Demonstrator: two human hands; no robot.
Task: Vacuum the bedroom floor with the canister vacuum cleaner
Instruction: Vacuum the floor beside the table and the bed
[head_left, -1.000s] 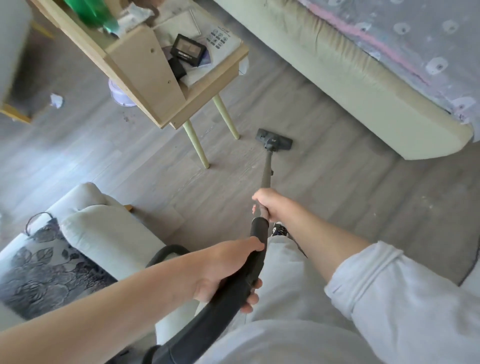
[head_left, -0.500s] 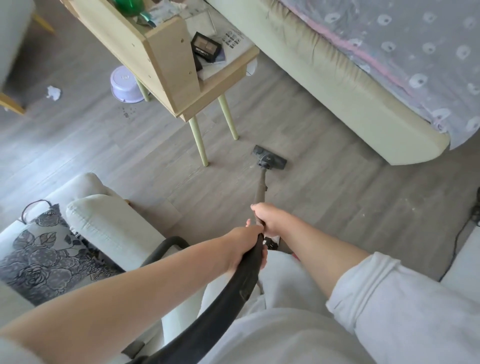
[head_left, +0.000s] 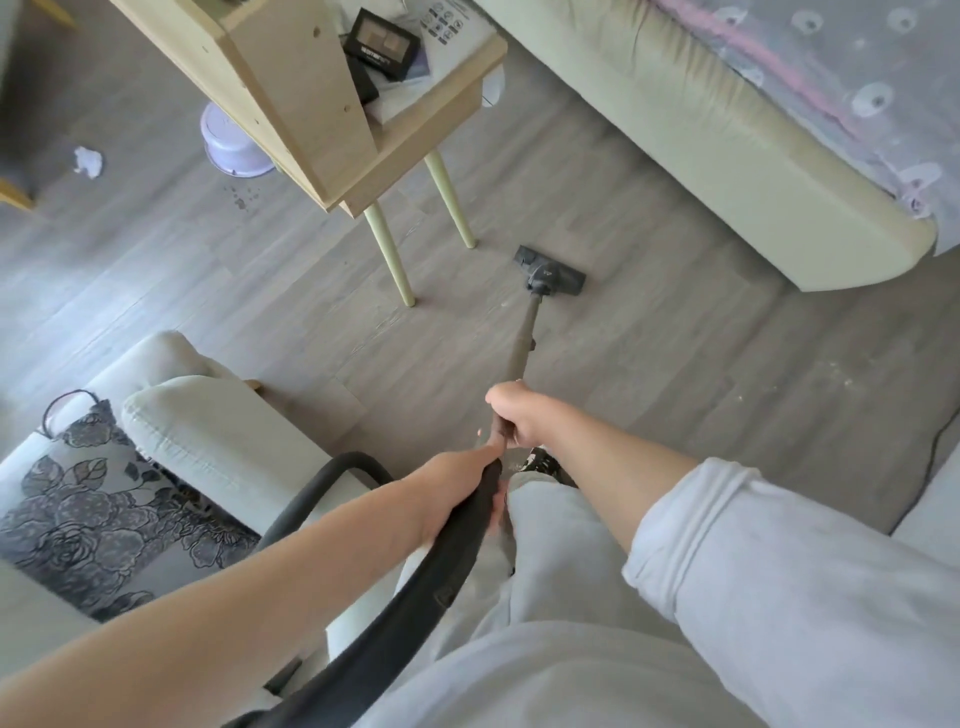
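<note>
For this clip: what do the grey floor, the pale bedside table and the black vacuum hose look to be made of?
Grey floor: wood-look planks, probably laminate or vinyl; matte, visible seams. Pale bedside table: light unpainted wood or plywood panels, dotted fixings showing; painted tapered legs. Black vacuum hose: smooth, bent, likely flexible plastic or rubber.

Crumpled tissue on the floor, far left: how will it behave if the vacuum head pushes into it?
The crumpled tissue looks thin and light, so it would likely skid or get sucked in. It seems soft, probably squashing rather than resisting the floor head. It lies loose on smooth floor.
</note>
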